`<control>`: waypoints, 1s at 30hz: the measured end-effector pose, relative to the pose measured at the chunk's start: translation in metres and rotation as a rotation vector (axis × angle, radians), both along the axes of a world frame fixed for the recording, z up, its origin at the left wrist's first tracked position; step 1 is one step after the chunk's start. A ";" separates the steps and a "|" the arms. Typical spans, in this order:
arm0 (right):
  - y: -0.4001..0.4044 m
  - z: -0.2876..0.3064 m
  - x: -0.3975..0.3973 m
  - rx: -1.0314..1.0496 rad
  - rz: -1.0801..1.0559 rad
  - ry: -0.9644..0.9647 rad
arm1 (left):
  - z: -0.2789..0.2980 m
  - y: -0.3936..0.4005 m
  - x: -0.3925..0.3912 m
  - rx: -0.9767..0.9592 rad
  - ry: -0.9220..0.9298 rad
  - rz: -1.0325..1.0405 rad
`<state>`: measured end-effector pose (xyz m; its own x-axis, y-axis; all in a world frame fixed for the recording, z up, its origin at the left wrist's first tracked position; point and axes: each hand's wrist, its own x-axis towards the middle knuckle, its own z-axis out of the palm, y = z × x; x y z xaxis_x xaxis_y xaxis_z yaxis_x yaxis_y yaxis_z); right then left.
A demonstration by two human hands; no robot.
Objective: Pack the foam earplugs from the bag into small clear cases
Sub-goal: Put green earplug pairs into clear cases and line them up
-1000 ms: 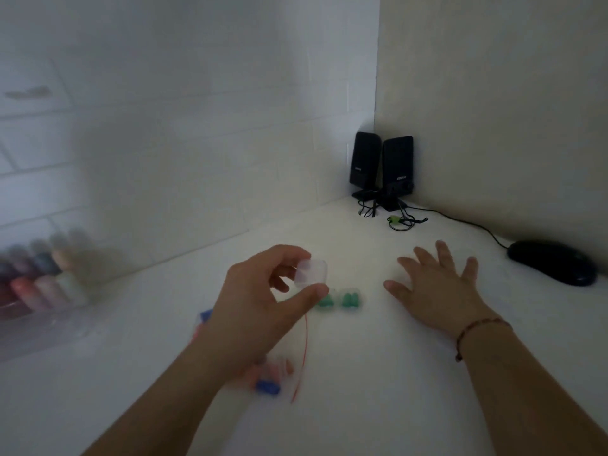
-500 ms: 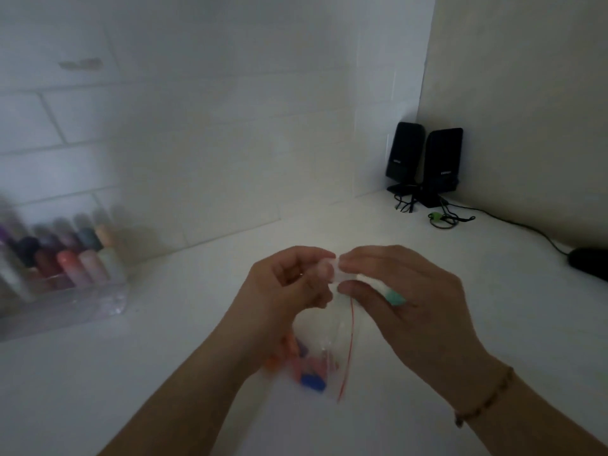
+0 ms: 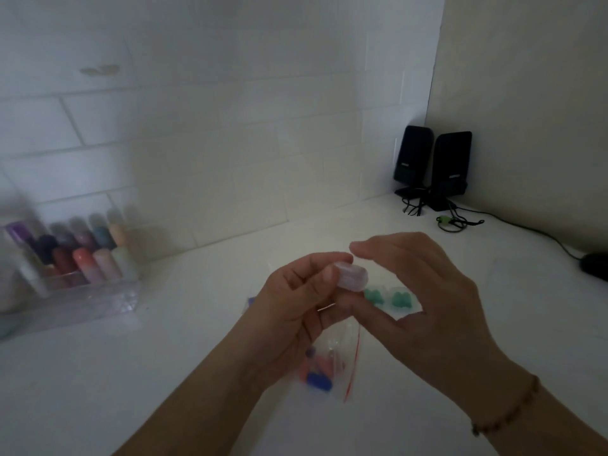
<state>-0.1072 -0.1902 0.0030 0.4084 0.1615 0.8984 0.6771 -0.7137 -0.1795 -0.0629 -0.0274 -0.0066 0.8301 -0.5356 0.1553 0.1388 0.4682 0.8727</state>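
Both hands met over a small clear case above the white desk.

Nearest, the bag (image 3: pixel 324 366) with its red zip strip lay on the desk (image 3: pixel 164 373), blue and orange earplugs (image 3: pixel 317 378) inside; the left hand (image 3: pixel 296 307) pinched the clear case (image 3: pixel 351 277); the right hand (image 3: pixel 424 301), fingers relaxed, thumb under the case; two green earplugs (image 3: pixel 386 297) lay beyond; farther, a clear organiser (image 3: pixel 72 278), speakers (image 3: pixel 434 166), a mouse (image 3: pixel 595 266).

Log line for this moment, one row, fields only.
left hand: pinches clear case | right hand: at case, grip unclear | bag: on table under hands | green earplugs: on table
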 end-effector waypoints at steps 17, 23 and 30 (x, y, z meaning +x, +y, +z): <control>0.006 -0.001 -0.006 0.184 0.161 0.075 | -0.002 -0.003 -0.006 -0.133 0.053 -0.118; 0.003 0.002 -0.009 0.208 0.166 0.074 | -0.001 -0.004 -0.009 -0.136 0.064 -0.197; -0.004 -0.002 -0.006 0.112 0.002 0.123 | 0.001 -0.005 -0.009 -0.131 0.032 -0.102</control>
<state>-0.1127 -0.1942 0.0015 0.5162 0.0635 0.8541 0.6462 -0.6834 -0.3397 -0.0715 -0.0327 -0.0056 0.7781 -0.5942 0.2037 0.2183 0.5599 0.7993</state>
